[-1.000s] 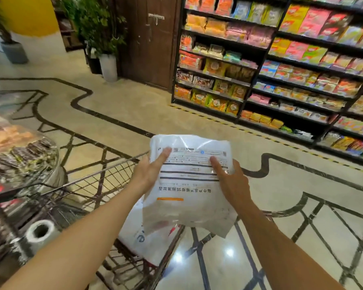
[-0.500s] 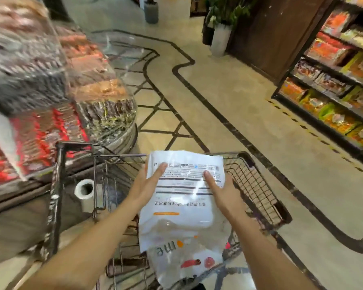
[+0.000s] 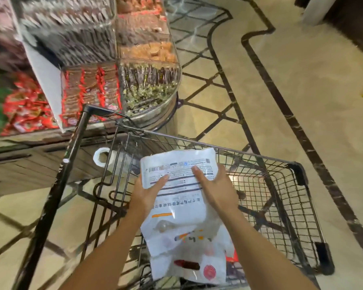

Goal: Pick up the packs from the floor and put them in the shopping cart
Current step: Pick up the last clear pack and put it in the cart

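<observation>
A white bag (image 3: 189,266) with red marks lies at the near end of the cart (image 3: 281,164). Above it, both hands hold a white pack (image 3: 176,197) over the basket: the left hand (image 3: 146,195) and right hand (image 3: 216,189) grip its sides, thumbs on top, fingers curled beneath. Beyond the cart stands a clear snack display (image 3: 134,59) on the tiled floor (image 3: 302,80).

I see two bare forearms, the left grip (image 3: 147,193) and right grip (image 3: 216,189) ungloved, without sleeves, rings or watch.
</observation>
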